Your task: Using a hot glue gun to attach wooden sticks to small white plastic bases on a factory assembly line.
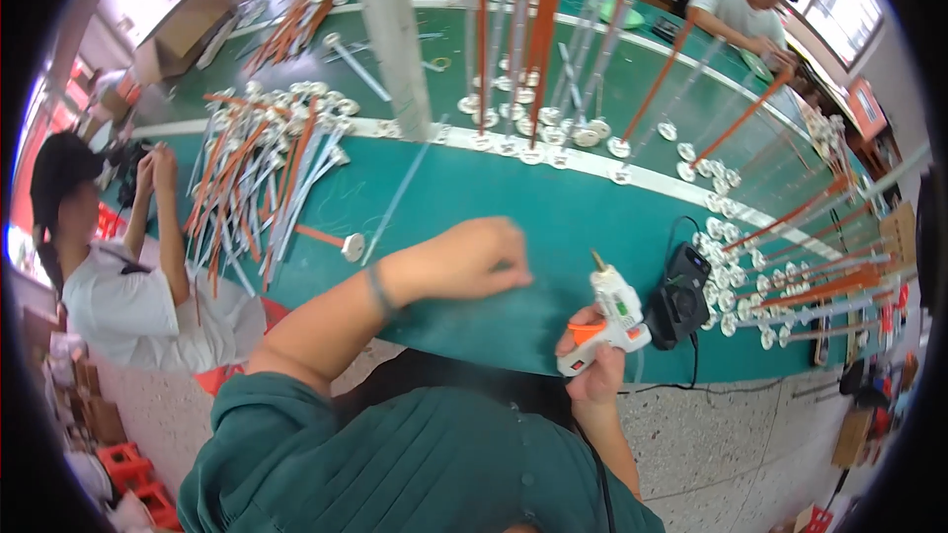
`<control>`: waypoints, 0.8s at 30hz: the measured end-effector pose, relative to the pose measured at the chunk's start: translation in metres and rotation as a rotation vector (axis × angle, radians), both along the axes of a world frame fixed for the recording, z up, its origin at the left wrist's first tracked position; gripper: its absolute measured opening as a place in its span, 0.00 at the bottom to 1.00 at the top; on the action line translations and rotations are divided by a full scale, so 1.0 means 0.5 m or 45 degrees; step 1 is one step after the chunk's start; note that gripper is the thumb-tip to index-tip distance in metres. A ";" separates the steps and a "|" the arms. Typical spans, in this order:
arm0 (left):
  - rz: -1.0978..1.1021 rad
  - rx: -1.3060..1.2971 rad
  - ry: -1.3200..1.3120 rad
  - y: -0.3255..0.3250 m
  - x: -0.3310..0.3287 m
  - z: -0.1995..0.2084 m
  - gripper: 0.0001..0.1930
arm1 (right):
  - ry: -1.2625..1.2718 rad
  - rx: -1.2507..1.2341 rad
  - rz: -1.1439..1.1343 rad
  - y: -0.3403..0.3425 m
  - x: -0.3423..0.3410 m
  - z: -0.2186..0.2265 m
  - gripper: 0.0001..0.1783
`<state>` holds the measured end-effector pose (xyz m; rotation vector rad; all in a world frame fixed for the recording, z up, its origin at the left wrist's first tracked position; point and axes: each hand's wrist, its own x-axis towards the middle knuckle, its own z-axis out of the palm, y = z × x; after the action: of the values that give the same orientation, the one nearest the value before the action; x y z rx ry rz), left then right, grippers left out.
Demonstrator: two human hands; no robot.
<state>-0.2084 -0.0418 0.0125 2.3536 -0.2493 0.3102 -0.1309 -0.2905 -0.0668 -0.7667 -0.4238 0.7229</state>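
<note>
My right hand (597,375) is wrapped round the handle of a white hot glue gun (614,301) with an orange trigger, its metal nozzle pointing up and away from me. Left of it, over the green table (538,336), my left hand (459,262) is raised with the fingers curled in; motion blurs it, and whatever it may hold cannot be made out. Beyond that hand a single rod with a round white base (353,247) lies on the table. A thin clear strip (405,188) lies farther back.
A black device (679,296) with a cable stands right of the glue gun. Clear and orange rods (533,59) stand on round white bases along the back and right. A heap of rods (267,168) lies left. People (148,276) sit at the left and far right.
</note>
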 end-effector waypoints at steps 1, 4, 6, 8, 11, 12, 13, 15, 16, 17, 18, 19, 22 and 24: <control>0.046 -0.046 0.051 0.015 -0.074 0.020 0.06 | -0.011 0.022 -0.040 0.002 0.002 0.001 0.32; 0.694 -0.001 -0.012 0.094 -0.312 0.035 0.07 | -0.026 0.043 0.012 -0.001 0.009 -0.009 0.31; 1.309 0.161 -0.094 0.134 -0.463 0.037 0.12 | -0.020 0.049 0.079 0.008 0.011 -0.009 0.31; 1.733 0.173 -0.223 0.144 -0.559 0.038 0.14 | -0.023 0.066 0.076 0.016 0.010 0.000 0.30; 1.885 0.239 -0.405 0.143 -0.591 0.024 0.18 | -0.083 0.066 0.099 0.026 0.005 0.003 0.29; 1.865 0.225 -0.361 0.143 -0.569 0.021 0.18 | -0.075 0.064 0.070 0.026 0.004 0.000 0.30; 1.828 0.253 -0.307 0.148 -0.541 0.016 0.15 | -0.061 0.071 0.044 0.025 0.003 -0.004 0.30; 1.731 0.163 -0.177 0.150 -0.487 0.012 0.08 | -0.041 0.074 0.015 0.023 0.001 -0.004 0.29; 1.660 0.044 -0.105 0.149 -0.460 0.008 0.04 | -0.046 0.075 0.014 0.018 -0.001 -0.007 0.29; 1.472 0.063 -0.165 0.144 -0.439 0.000 0.05 | -0.054 0.063 -0.003 0.016 -0.004 -0.005 0.28; 1.288 0.088 -0.225 0.136 -0.423 -0.012 0.07 | -0.062 0.057 -0.016 0.016 -0.005 -0.006 0.28; 1.094 0.068 -0.153 0.118 -0.410 -0.019 0.08 | -0.066 0.069 -0.005 0.016 -0.005 -0.008 0.28; 0.696 0.091 -0.014 0.072 -0.406 -0.029 0.08 | -0.089 0.050 -0.021 0.011 -0.001 -0.019 0.27; 0.655 0.108 -0.011 0.080 -0.432 -0.016 0.07 | -0.105 0.040 -0.015 0.010 -0.001 -0.017 0.27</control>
<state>-0.4244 -0.0016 0.0043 2.4728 0.3546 0.5625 -0.1315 -0.2857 -0.0751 -0.7706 -0.5039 0.6742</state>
